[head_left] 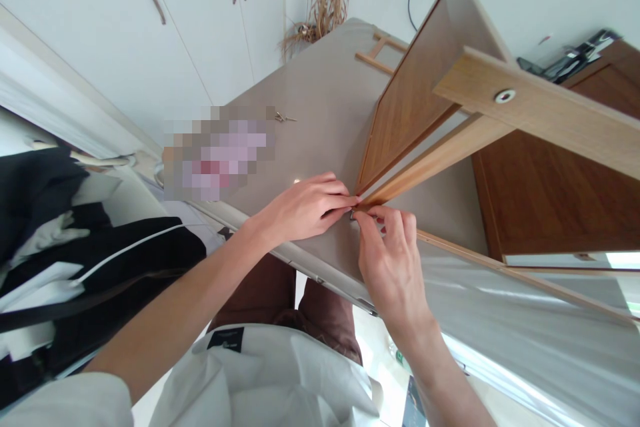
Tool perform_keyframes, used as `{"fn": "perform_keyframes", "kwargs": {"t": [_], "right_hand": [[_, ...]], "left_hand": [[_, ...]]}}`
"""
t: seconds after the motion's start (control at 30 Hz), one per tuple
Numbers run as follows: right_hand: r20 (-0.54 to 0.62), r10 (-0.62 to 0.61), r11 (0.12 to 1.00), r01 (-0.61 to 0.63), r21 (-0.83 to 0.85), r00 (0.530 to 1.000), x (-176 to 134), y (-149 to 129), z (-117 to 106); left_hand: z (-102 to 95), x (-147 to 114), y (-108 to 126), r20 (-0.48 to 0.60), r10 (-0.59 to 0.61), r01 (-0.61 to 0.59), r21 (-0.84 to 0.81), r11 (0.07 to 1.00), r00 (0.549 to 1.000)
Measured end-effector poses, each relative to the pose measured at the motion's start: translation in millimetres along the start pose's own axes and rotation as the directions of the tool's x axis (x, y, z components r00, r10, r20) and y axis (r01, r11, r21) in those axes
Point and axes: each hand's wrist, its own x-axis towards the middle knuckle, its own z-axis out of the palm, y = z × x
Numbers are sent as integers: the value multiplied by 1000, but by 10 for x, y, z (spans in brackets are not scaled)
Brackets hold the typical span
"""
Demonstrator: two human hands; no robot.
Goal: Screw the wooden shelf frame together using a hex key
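Note:
A wooden furniture frame with an upright brown panel stands on the grey-brown tabletop. Its near corner lies between my two hands. My left hand reaches in from the left, fingers together, the fingertips pressed on that corner. Just right of it, my right hand is closed in a pinch at the same corner. A small bent metal piece shows at its fingertips; most of it is hidden, so I cannot tell its kind. A round metal fastener sits in the frame's raised rail.
Several loose screws lie on the tabletop, right of a blurred-out patch. A small wooden frame piece is at the back. Another brown panel stands to the right. Dark clothes lie at the left.

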Motion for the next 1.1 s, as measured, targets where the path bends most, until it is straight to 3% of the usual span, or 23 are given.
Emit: {"fn": "perform_keyframes", "kwargs": {"t": [0.3,1.1], "right_hand": [[-65,26,999,-24,23,998,-50,36,35],[-123,132,979,-110,169,984,-135,90,138]], "left_hand": [[-13,33,30,-44,58,-56,39,998,997],[-5,4,44,-38,-4,6,44,999,999]]}}
